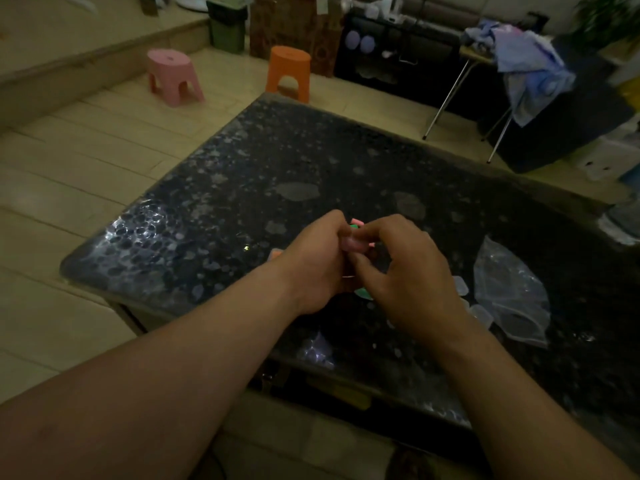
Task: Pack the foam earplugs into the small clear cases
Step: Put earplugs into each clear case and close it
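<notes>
Dark speckled table (277, 168) bearing clear plastic bag (512, 296) and small clear cases (482, 315)

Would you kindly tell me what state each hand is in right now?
Left hand: closed, pinching the pink earplug.
Right hand: closed, pinching the same pink earplug.

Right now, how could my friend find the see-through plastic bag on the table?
Start at the big dark speckled table. Look on its right side, just beyond the person's right hand. The crumpled clear plastic bag lies there; the small clear plastic cases by its left edge are tiny and boxy, but the bag is much larger and wrinkled.
</notes>
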Tool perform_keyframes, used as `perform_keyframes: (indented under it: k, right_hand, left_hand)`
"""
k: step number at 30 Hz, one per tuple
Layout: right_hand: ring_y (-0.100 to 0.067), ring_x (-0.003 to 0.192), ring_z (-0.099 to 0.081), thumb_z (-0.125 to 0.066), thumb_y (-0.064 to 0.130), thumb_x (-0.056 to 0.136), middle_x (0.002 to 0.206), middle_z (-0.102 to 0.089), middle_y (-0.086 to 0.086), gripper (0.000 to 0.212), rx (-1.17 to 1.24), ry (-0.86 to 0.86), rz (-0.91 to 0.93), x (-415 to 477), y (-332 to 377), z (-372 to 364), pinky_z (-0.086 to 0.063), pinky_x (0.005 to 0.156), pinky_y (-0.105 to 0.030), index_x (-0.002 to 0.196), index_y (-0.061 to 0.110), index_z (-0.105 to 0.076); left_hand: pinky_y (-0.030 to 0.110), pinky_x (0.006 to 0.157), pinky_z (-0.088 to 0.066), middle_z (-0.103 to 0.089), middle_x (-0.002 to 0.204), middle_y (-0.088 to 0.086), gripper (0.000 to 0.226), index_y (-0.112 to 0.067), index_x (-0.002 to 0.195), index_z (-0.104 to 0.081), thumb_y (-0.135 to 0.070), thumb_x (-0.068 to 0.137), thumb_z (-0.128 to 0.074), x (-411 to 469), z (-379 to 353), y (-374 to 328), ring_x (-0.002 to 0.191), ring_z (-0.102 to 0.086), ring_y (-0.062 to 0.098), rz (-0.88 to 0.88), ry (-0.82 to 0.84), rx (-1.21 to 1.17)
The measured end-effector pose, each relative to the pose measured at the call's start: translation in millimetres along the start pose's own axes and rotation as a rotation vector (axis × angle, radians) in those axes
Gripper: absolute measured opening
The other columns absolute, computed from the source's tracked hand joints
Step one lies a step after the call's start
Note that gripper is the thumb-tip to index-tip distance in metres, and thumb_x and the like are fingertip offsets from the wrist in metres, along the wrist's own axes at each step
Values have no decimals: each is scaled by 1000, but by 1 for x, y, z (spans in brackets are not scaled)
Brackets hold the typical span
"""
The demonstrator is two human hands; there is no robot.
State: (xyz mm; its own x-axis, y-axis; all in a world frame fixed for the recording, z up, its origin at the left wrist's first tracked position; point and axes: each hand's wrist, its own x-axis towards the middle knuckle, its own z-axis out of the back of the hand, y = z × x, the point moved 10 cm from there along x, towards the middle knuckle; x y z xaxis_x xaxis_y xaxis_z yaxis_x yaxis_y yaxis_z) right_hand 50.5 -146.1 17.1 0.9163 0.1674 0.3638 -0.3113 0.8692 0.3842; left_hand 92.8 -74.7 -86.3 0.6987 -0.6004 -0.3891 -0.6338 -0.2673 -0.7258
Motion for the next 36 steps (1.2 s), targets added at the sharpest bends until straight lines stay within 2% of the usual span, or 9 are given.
perform_keyframes:
  k: [6,8,13,15,19,22,24,28,36]
  right_hand:
    - [-9,94,-62,-73,35,95,102,-66,11,15,-89,-9,12,0,3,1,-53,87,-43,108,28,-70]
    - [-10,93,-62,-72,36,95,101,-66,10,16,-106,2,1,1,3,1,-53,88,-44,108,28,-70]
    - [-3,101,-62,-68,47,94,109,-65,17,19,10,112,-90,1,-3,5,-57,92,-41,111,39,-63]
    - [-2,103,-61,-70,48,93,110,-64,17,23,23,151,-145,0,-12,7,-58,90,-35,113,40,-61]
    - [1,103,-60,-79,36,94,119,-61,15,49,76,98,-254,-2,-44,24,-47,85,-14,139,31,-59]
    - [-7,106,-60,-79,28,96,127,-58,4,48,-19,116,-379,-13,-81,27,-47,90,-23,141,24,-61]
    - [-9,105,-61,-78,29,96,123,-58,5,36,-75,205,-429,-25,-99,12,-50,91,-27,129,28,-64]
    - [-7,103,-60,-79,37,95,119,-61,9,32,-156,407,-408,-38,-102,-23,-51,91,-28,124,36,-65]
    - [-8,111,-60,-76,38,97,122,-59,11,40,-193,463,-371,-29,-90,-35,-54,99,-32,136,34,-63]
  left_hand:
    - [40,85,-55,-62,108,12,43,-13,119,-59,-31,81,-47,0,3,0,93,-61,22,9,-19,11]
    - [40,86,-56,-65,100,9,41,-17,122,-57,-31,86,-46,1,3,-1,91,-62,20,3,-15,15]
    - [41,84,-52,-68,86,4,27,-16,100,-65,-30,95,-43,-4,2,-12,88,-60,21,-55,-88,209]
    - [41,80,-52,-71,93,7,30,-17,100,-69,-36,91,-48,-6,-2,-13,90,-64,22,-45,-86,300]
    - [39,78,-58,-79,99,13,45,-9,131,-63,-35,101,-43,-12,-3,-25,95,-73,27,-100,-204,361]
    - [32,70,-53,-78,75,7,28,-7,112,-63,-22,107,-39,-22,3,-38,90,-64,30,-161,-307,302]
    - [31,69,-52,-78,84,10,27,-10,102,-63,-23,108,-40,-26,13,-41,88,-64,28,-165,-371,269]
    - [32,71,-52,-75,92,9,28,-10,105,-65,-27,107,-43,-31,29,-47,73,-64,20,-183,-467,194]
    - [29,66,-51,-72,83,5,27,-9,110,-67,-24,104,-44,-40,50,-56,68,-63,17,-201,-547,5]
